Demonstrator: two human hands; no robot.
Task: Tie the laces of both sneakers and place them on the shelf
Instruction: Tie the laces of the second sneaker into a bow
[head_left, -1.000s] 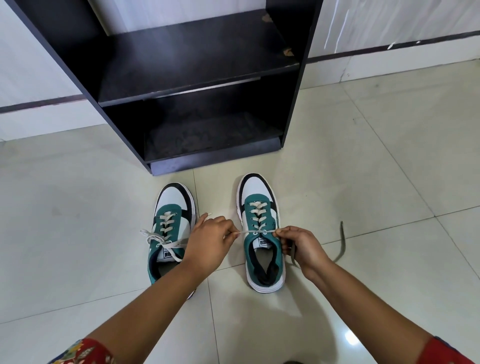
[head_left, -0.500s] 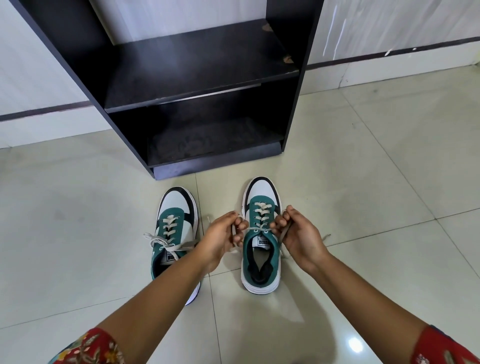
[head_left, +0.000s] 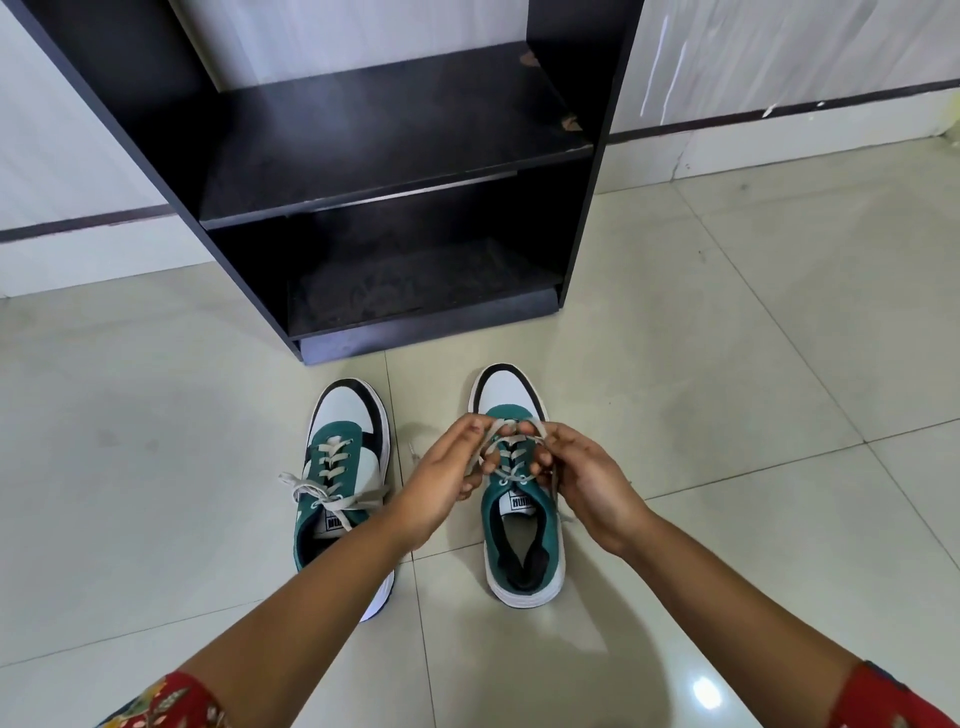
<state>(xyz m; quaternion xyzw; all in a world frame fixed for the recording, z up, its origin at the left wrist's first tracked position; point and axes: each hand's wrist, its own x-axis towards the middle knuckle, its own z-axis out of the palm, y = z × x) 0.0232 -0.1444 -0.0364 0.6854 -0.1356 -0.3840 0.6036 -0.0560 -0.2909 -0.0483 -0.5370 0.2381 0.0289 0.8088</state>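
Two green, white and black sneakers stand side by side on the tiled floor, toes toward the shelf. The left sneaker (head_left: 340, 467) has a tied bow across its tongue; my left forearm covers its heel. Above the right sneaker (head_left: 522, 540) both hands meet over the laces (head_left: 511, 447). My left hand (head_left: 447, 478) pinches one lace loop, and my right hand (head_left: 587, 478) pinches the other strand, the loops crossing between my fingertips. The black shelf (head_left: 395, 156) stands just beyond the shoes.
The shelf has a middle board and a dusty bottom board (head_left: 415, 291), both bare. Pale floor tiles (head_left: 727, 364) spread around the shoes. A white wall with a dark stripe (head_left: 779, 111) runs behind the shelf.
My hands went from pulling the right sneaker's lace ends apart sideways to coming together over the tongue, now holding crossed loops. The camera tilted slightly down and closer.
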